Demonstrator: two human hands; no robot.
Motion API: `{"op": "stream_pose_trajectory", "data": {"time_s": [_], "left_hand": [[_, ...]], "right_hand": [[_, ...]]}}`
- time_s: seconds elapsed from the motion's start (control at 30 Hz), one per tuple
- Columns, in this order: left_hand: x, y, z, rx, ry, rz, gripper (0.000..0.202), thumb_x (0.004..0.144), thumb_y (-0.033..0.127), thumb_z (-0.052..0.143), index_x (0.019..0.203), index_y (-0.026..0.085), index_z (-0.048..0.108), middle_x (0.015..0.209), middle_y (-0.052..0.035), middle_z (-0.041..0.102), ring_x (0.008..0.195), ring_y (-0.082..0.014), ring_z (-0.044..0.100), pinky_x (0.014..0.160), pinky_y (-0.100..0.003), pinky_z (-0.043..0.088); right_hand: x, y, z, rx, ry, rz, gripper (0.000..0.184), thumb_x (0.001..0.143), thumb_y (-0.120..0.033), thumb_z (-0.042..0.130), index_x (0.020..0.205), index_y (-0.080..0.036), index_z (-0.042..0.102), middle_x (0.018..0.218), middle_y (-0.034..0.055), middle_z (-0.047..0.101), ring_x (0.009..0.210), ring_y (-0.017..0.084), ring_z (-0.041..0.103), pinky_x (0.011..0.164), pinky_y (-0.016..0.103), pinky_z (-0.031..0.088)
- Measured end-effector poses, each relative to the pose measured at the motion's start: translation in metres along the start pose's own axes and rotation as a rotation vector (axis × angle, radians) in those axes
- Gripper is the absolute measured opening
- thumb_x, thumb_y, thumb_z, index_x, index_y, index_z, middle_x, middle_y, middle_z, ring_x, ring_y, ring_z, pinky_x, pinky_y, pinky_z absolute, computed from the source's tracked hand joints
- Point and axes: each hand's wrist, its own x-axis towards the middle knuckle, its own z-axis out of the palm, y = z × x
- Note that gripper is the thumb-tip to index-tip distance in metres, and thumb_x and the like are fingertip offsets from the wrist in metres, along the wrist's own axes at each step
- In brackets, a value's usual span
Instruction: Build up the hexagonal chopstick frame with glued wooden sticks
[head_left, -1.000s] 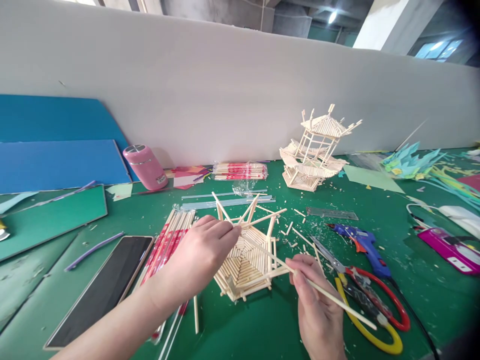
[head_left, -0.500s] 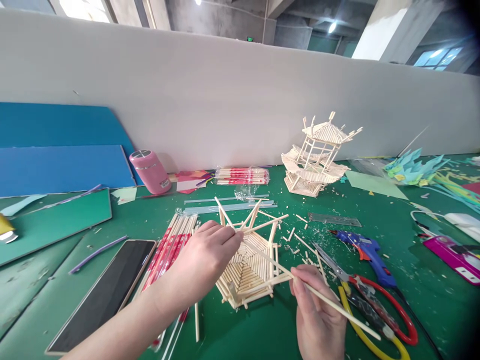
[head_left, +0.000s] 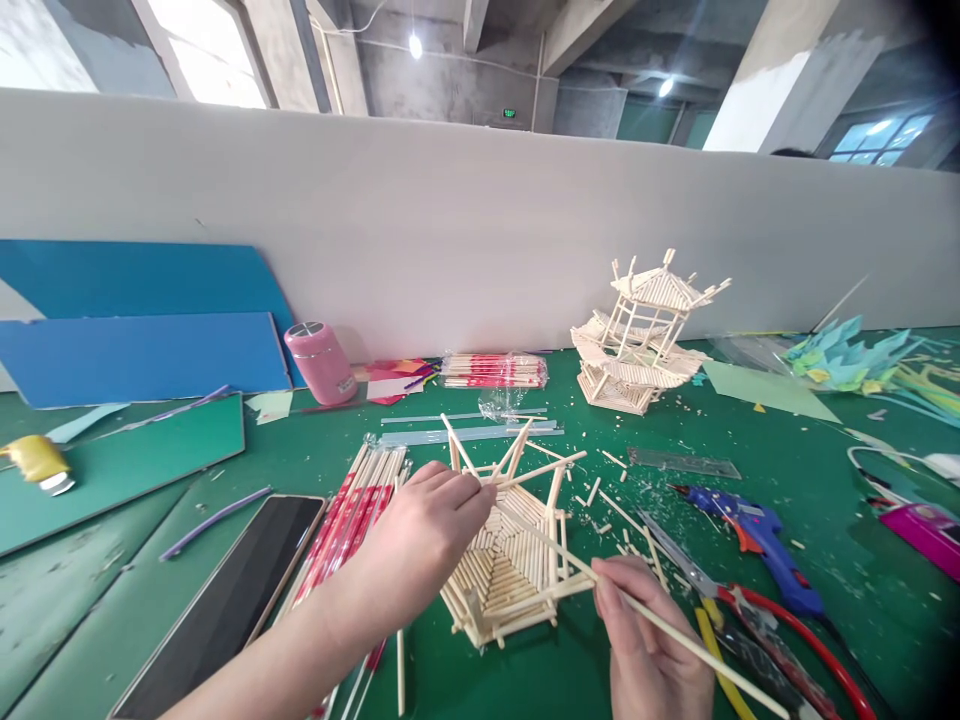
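A hexagonal roof frame of wooden sticks (head_left: pixel 510 560) lies on the green table (head_left: pixel 450 670) in front of me. My left hand (head_left: pixel 416 545) is closed, its fingertips pinching the frame's upper edge where several sticks jut up. My right hand (head_left: pixel 649 650) is closed around a long thin wooden stick (head_left: pixel 675 630), whose far end rests across the frame. A finished stick pagoda model (head_left: pixel 637 335) stands upright at the back right.
Wrapped chopsticks (head_left: pixel 349 525) lie left of the frame beside a dark tablet (head_left: pixel 225 600). Scissors with red and yellow handles (head_left: pixel 757 635), a blue glue gun (head_left: pixel 757 535), a pink cup (head_left: pixel 322 362), more packed chopsticks (head_left: pixel 495 370) and blue boards (head_left: pixel 142 340) surround the work.
The view has tilted up, so everything sits lower in the frame. Both hands keep their grips on the frame and the stick.
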Motion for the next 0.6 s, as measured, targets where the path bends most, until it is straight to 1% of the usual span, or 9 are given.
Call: {"op": "stream_pose_trajectory", "data": {"time_s": [0.2, 0.33, 0.4, 0.5, 0.6], "left_hand": [[0.002, 0.002, -0.001, 0.008, 0.009, -0.013, 0.024, 0.086, 0.008, 0.036, 0.09, 0.012, 0.059, 0.066, -0.0055, 0.061, 0.058, -0.0164, 0.053, 0.054, -0.031, 0.043], [0.001, 0.002, 0.001, 0.018, 0.066, -0.051, 0.022, 0.086, 0.011, 0.036, 0.093, 0.013, 0.057, 0.065, -0.0045, 0.061, 0.061, -0.016, 0.057, 0.056, -0.03, 0.045], [0.0, 0.002, 0.001, 0.024, 0.071, -0.093, 0.021, 0.085, 0.011, 0.037, 0.096, 0.012, 0.056, 0.066, -0.0051, 0.062, 0.062, -0.0168, 0.058, 0.056, -0.031, 0.046], [-0.002, 0.001, -0.003, 0.015, 0.036, -0.15, 0.02, 0.084, 0.012, 0.04, 0.098, 0.011, 0.055, 0.069, -0.0066, 0.064, 0.066, -0.0188, 0.059, 0.058, -0.034, 0.047], [-0.003, 0.002, -0.01, -0.017, 0.014, -0.186, 0.019, 0.084, 0.015, 0.041, 0.092, 0.013, 0.058, 0.072, -0.0066, 0.064, 0.068, -0.0184, 0.059, 0.061, -0.034, 0.047]], "right_hand": [[0.001, 0.001, -0.001, -0.012, 0.015, 0.024, 0.007, 0.072, -0.029, 0.063, 0.074, -0.023, 0.066, 0.079, 0.0007, 0.055, 0.065, 0.01, 0.052, 0.053, 0.018, 0.042], [0.004, 0.004, -0.008, -0.057, -0.069, -0.028, 0.007, 0.073, -0.026, 0.061, 0.076, -0.023, 0.067, 0.075, 0.0015, 0.057, 0.062, 0.012, 0.055, 0.051, 0.019, 0.046], [0.005, 0.006, -0.011, -0.08, -0.094, -0.05, 0.008, 0.072, -0.025, 0.062, 0.076, -0.022, 0.068, 0.074, 0.0025, 0.058, 0.061, 0.013, 0.057, 0.049, 0.02, 0.047], [0.005, 0.008, -0.013, -0.086, -0.056, -0.026, 0.009, 0.07, -0.027, 0.064, 0.076, -0.021, 0.068, 0.075, 0.0035, 0.06, 0.06, 0.013, 0.058, 0.048, 0.02, 0.048], [0.004, 0.009, -0.014, -0.076, -0.028, 0.004, 0.01, 0.069, -0.028, 0.066, 0.075, -0.021, 0.068, 0.075, 0.0037, 0.06, 0.059, 0.014, 0.059, 0.047, 0.021, 0.048]]}}
